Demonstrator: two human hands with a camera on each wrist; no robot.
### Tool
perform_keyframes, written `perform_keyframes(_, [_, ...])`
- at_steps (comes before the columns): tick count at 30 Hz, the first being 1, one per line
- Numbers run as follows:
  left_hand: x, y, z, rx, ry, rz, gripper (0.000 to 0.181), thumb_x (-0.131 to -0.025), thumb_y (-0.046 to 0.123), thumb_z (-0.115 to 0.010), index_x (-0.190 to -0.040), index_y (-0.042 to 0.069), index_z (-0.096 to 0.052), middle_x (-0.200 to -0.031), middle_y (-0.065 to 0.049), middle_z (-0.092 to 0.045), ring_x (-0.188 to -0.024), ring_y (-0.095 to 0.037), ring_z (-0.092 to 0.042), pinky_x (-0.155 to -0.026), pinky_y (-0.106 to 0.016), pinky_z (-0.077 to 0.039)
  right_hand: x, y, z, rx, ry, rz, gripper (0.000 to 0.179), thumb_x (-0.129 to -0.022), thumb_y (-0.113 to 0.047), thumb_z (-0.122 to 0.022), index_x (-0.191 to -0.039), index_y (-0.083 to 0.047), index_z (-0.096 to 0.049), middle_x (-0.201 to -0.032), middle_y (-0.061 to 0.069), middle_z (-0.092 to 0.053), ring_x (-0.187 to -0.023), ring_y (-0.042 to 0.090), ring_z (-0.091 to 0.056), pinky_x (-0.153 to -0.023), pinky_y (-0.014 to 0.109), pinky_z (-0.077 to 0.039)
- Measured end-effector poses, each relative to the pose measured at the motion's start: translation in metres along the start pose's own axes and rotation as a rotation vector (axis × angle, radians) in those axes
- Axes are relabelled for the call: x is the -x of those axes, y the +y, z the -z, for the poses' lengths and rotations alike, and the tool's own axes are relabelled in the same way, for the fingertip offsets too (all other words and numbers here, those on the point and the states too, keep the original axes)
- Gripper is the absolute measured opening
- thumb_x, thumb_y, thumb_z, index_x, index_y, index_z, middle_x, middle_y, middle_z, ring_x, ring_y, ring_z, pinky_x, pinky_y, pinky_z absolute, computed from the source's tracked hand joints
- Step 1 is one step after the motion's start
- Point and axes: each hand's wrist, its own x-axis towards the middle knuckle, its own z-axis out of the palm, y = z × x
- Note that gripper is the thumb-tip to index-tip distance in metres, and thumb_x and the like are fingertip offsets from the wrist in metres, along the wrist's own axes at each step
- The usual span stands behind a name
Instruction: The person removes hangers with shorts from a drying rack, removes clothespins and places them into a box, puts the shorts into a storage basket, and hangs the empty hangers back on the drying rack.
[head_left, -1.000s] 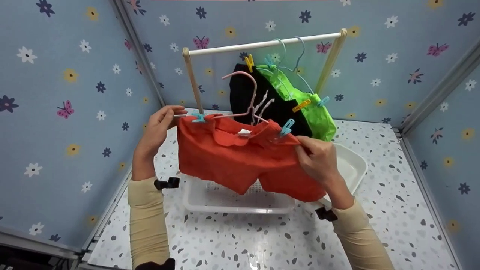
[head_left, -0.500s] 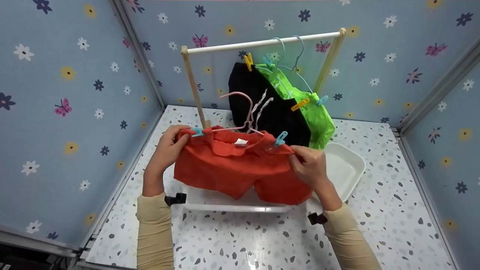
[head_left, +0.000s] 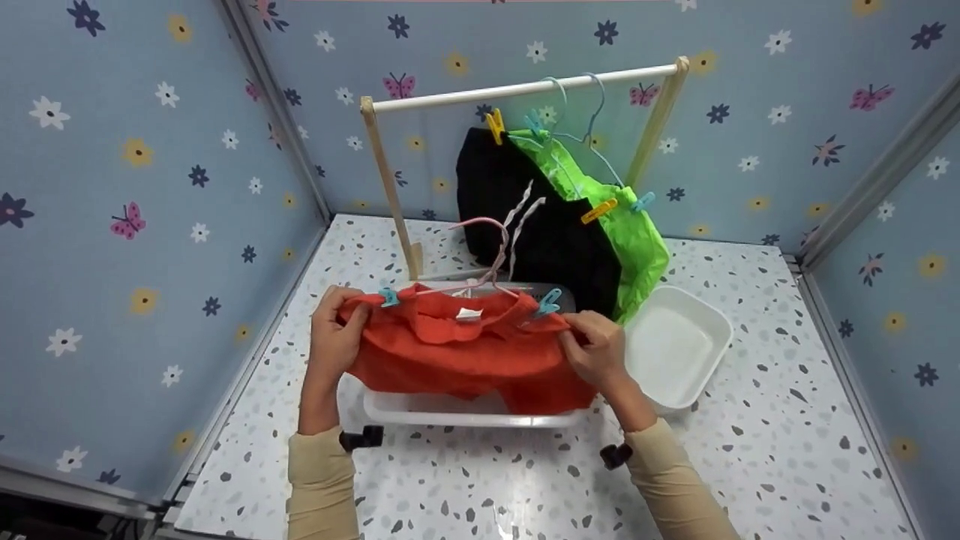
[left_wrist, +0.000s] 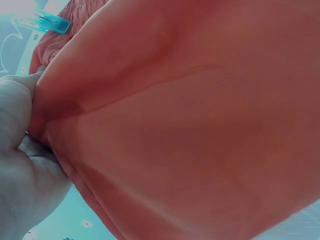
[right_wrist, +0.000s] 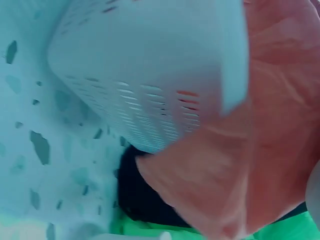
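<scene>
A pair of red shorts [head_left: 465, 367] is stretched between my two hands above a white basket [head_left: 480, 420]. My left hand [head_left: 337, 330] pinches one upper corner between thumb and fingers; the left wrist view shows the fabric [left_wrist: 175, 125] bunched there. At the opposite corner my right hand [head_left: 598, 349] grips the cloth. A pink hanger [head_left: 495, 251] runs along the waistband, its hook standing up. Blue clothespins, a left one [head_left: 388, 297] and a right one [head_left: 549, 301], fasten the waistband to it. In the right wrist view the fabric [right_wrist: 280, 125] hangs over the slotted basket wall [right_wrist: 135, 65].
Behind stands a rack with a white rail [head_left: 465, 94]. Black shorts [head_left: 536, 232] and a bright green garment [head_left: 645, 255] hang from it on hangers with clothespins. A white tray [head_left: 679, 352] sits at the right. Flowered panels [head_left: 135, 240] enclose the speckled tabletop [head_left: 772, 420].
Both hands have lowered the shorts and hanger toward the basket, moving slightly left. My left hand, straighter at the hanger's end earlier, now pinches the corner of the shorts.
</scene>
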Motion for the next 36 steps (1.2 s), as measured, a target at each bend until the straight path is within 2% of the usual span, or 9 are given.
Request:
perform_keyframes(3, [0.004, -0.001, -0.002, -0.016, 0.019, -0.017, 0.003, -0.091, -0.008, -0.061, -0.093, -0.009, -0.063, -0.088, -0.017, -0.053, -0.081, -0.017, -0.051, -0.066, -0.022, -0.044, 0.005, -0.002, -0.002, 0.039, -0.078, -0.098, 0.012, -0.083, -0.009, -0.067, -0.091, -0.008, -0.075, -0.082, 0.003, -0.069, -0.071, 0.019, -0.061, -0.063, 0.036, -0.049])
perform_keyframes(6, [0.005, -0.002, -0.002, -0.025, 0.031, -0.023, 0.003, -0.09, -0.009, -0.061, -0.093, -0.009, -0.064, -0.087, -0.018, -0.052, -0.079, -0.017, -0.05, -0.065, -0.021, -0.044, 0.007, -0.005, -0.004, 0.011, -0.143, -0.182, 0.019, -0.086, -0.007, -0.065, -0.103, -0.007, -0.072, -0.096, 0.004, -0.07, -0.083, 0.022, -0.061, -0.074, 0.039, -0.048])
perform_keyframes(9, [0.004, -0.002, -0.002, -0.033, 0.028, -0.012, 0.003, -0.09, -0.007, -0.062, -0.093, -0.008, -0.065, -0.087, -0.017, -0.052, -0.079, -0.017, -0.05, -0.066, -0.021, -0.043, 0.008, -0.012, -0.006, -0.141, -0.131, -0.276, 0.029, -0.088, -0.002, -0.064, -0.117, -0.001, -0.066, -0.109, 0.011, -0.067, -0.096, 0.027, -0.06, -0.083, 0.044, -0.047])
perform_keyframes(12, [0.001, -0.002, -0.001, -0.045, 0.015, -0.013, 0.003, -0.09, -0.007, -0.063, -0.093, -0.008, -0.065, -0.087, -0.017, -0.053, -0.079, -0.016, -0.05, -0.066, -0.022, -0.042, 0.001, -0.023, -0.004, -0.383, -0.075, -0.398, 0.039, -0.091, 0.004, -0.062, -0.129, 0.005, -0.055, -0.121, 0.018, -0.061, -0.109, 0.034, -0.057, -0.09, 0.049, -0.046])
perform_keyframes(16, [-0.001, 0.0, 0.003, -0.074, 0.01, -0.04, 0.004, -0.089, -0.009, -0.062, -0.091, -0.007, -0.066, -0.086, -0.017, -0.053, -0.077, -0.016, -0.049, -0.065, -0.023, -0.041, -0.024, -0.05, 0.008, -0.619, -0.067, -0.56, 0.044, -0.093, 0.009, -0.056, -0.135, 0.012, -0.044, -0.13, 0.028, -0.053, -0.116, 0.041, -0.052, -0.092, 0.039, -0.047])
perform_keyframes(21, [0.002, 0.001, 0.011, -0.112, 0.024, -0.058, 0.004, -0.089, -0.009, -0.063, -0.091, -0.007, -0.065, -0.084, -0.016, -0.052, -0.075, -0.014, -0.047, -0.063, -0.024, -0.038, -0.044, -0.066, 0.008, -0.68, -0.147, -0.691, 0.041, -0.094, 0.006, -0.058, -0.132, 0.016, -0.045, -0.126, 0.031, -0.054, -0.113, 0.035, -0.055, -0.089, 0.031, -0.047])
perform_keyframes(26, [0.006, 0.001, 0.018, -0.137, 0.051, -0.058, 0.004, -0.09, -0.008, -0.063, -0.092, -0.007, -0.066, -0.083, -0.016, -0.05, -0.073, -0.015, -0.046, -0.061, -0.023, -0.038, -0.045, -0.068, -0.005, -0.681, -0.182, -0.753, 0.034, -0.094, 0.005, -0.059, -0.126, 0.014, -0.052, -0.113, 0.026, -0.061, -0.101, 0.024, -0.06, -0.081, 0.027, -0.049])
perform_keyframes(32, [0.009, 0.008, 0.022, -0.2, 0.071, -0.039, 0.005, -0.09, -0.007, -0.063, -0.092, -0.005, -0.067, -0.083, -0.015, -0.051, -0.074, -0.014, -0.046, -0.063, -0.022, -0.037, -0.042, -0.069, -0.017, -0.729, -0.169, -0.763, 0.037, -0.095, 0.003, -0.058, -0.13, 0.012, -0.05, -0.114, 0.025, -0.061, -0.098, 0.021, -0.059, -0.079, 0.03, -0.05])
perform_keyframes(36, [0.01, 0.015, 0.023, -0.247, 0.083, -0.055, 0.006, -0.089, -0.008, -0.063, -0.091, -0.005, -0.068, -0.082, -0.015, -0.051, -0.073, -0.015, -0.045, -0.063, -0.022, -0.036, -0.038, -0.07, -0.02, -0.728, -0.179, -0.785, 0.035, -0.096, 0.0, -0.058, -0.129, 0.012, -0.052, -0.113, 0.022, -0.062, -0.096, 0.02, -0.058, -0.079, 0.032, -0.049])
